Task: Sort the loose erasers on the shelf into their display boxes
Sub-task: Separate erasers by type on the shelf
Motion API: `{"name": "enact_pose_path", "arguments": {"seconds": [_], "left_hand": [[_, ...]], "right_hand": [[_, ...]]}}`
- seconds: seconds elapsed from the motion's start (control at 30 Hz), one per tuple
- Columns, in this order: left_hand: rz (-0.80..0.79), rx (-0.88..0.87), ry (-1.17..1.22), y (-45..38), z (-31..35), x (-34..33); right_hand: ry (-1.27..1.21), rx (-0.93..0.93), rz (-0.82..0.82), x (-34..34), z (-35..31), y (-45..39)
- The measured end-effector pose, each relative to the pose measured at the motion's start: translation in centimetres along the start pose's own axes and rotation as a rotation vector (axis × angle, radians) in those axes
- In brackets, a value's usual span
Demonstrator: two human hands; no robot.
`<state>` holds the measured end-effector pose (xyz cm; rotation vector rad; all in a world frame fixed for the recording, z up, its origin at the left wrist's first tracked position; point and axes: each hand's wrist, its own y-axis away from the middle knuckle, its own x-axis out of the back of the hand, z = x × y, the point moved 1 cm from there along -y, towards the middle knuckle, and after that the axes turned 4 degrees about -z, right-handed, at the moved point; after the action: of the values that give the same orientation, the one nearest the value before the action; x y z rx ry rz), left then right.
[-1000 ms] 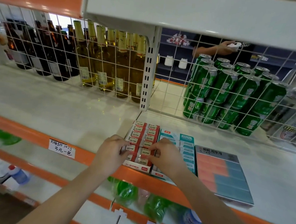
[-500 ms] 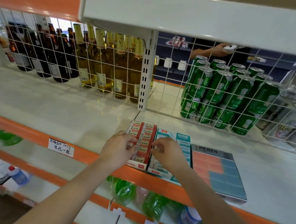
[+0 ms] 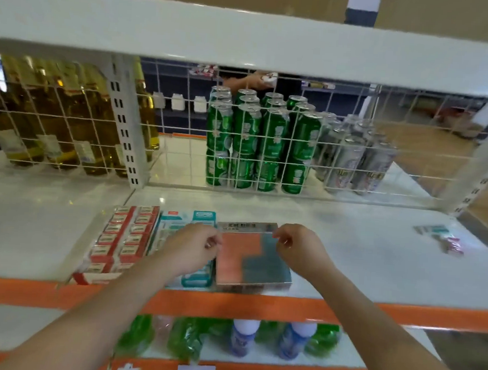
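My left hand (image 3: 193, 249) and right hand (image 3: 299, 250) hover over the orange-and-blue display box (image 3: 253, 257), fingers curled in, nothing that I can see held (the picture is blurred). It lies at the shelf (image 3: 375, 269) front, touching the teal box (image 3: 188, 227); the red box (image 3: 120, 239) follows. Loose erasers (image 3: 441, 237) lie far right.

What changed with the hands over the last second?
Both hands left the red eraser box and moved right: left hand and right hand now flank the orange-and-blue box, fingers curled, holding nothing visible. All three boxes stayed put.
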<state>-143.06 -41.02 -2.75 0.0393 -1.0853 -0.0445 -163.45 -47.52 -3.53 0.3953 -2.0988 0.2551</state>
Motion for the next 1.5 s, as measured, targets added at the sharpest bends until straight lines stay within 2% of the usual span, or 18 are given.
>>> {"name": "enact_pose_path", "arguments": {"seconds": [0.27, 0.47, 0.8, 1.03, 1.27, 1.5], "left_hand": [[-0.132, -0.18, -0.185, -5.9, 11.2, -4.5], [-0.212, -0.277, -0.153, -9.0, 18.6, -8.9], [-0.237, -0.342, -0.12, -14.8, 28.0, -15.9], [-0.25, -0.435, -0.188, -18.4, 35.1, -21.1], [-0.279, -0.51, -0.281, -21.1, 39.2, -24.4], [-0.253, -0.558, -0.388, -22.3, 39.3, -25.8]], "right_hand": [[0.109, -0.151, 0.034, 6.4, 10.9, 3.7], [0.14, -0.249, 0.047, 10.7, 18.2, 5.4], [0.115, -0.402, 0.105, 16.8, 29.3, 6.1], [0.064, -0.449, 0.132, 20.1, 35.5, 5.9], [0.053, -0.447, 0.127, 21.4, 38.9, 5.0], [-0.002, -0.379, 0.131, 21.4, 40.5, 3.8]]}}
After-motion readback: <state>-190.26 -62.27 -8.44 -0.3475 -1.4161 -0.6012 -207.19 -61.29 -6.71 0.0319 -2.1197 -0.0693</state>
